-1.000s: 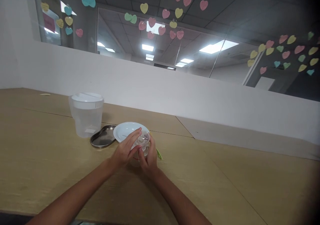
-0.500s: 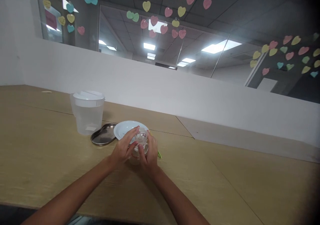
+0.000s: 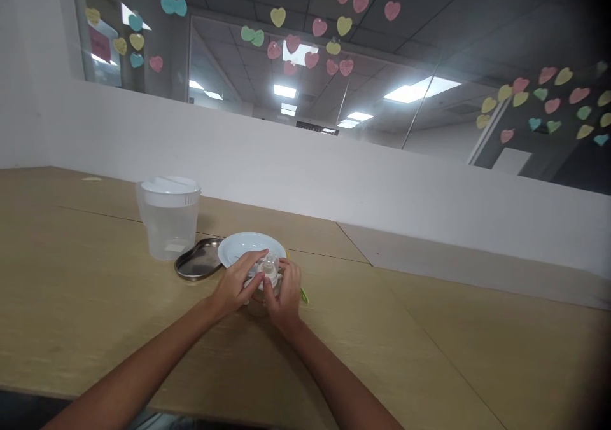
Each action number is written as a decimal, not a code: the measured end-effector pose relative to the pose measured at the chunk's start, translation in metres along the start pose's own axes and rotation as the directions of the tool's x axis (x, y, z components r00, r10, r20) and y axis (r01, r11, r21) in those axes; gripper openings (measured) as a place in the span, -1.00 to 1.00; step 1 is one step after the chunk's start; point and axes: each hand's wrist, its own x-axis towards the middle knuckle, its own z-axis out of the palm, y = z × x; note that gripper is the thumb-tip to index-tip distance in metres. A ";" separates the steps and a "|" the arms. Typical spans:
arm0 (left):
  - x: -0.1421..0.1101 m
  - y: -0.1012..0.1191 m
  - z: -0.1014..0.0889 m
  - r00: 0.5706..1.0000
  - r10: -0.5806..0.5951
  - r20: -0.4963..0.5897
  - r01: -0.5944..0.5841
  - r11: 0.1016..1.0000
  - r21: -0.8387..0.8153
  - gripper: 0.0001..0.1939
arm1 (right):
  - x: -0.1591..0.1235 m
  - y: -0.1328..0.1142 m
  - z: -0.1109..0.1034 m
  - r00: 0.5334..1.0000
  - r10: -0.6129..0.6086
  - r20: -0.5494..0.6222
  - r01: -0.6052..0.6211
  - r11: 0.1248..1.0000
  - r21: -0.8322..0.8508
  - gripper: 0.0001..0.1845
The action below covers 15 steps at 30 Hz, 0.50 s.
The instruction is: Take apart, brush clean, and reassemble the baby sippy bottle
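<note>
Both my hands are wrapped round a small clear bottle with a teat-like top (image 3: pixel 268 271) that stands on the wooden table (image 3: pixel 429 353). My left hand (image 3: pixel 236 287) grips its left side, fingers curled over the upper part. My right hand (image 3: pixel 283 293) clasps its right side, thumb against the front. The bottle's lower body is mostly hidden by my fingers. Just behind it lies a white plate (image 3: pixel 241 247).
A translucent lidded pitcher (image 3: pixel 169 217) stands at the back left. A small oval metal tray (image 3: pixel 198 266) lies between pitcher and plate. Something thin and green (image 3: pixel 303 296) pokes out right of my right hand. A low white partition (image 3: pixel 334 182) runs along the table's far edge.
The clear top piece has come down and now sits upright on the bottle. My hands have closed in lower around it. The view has shifted slightly.
</note>
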 end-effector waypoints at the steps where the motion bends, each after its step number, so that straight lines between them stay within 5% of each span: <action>1: -0.001 0.000 0.000 1.000 -0.005 0.004 0.005 1.000 -0.005 -0.58 | -0.001 0.001 0.001 1.000 0.001 -0.004 -0.001 1.000 0.003 -0.74; 15: -0.008 -0.012 0.007 0.998 0.007 0.055 -0.009 0.999 0.033 -0.54 | -0.002 0.008 0.006 1.000 0.000 -0.010 0.000 1.000 0.010 -0.69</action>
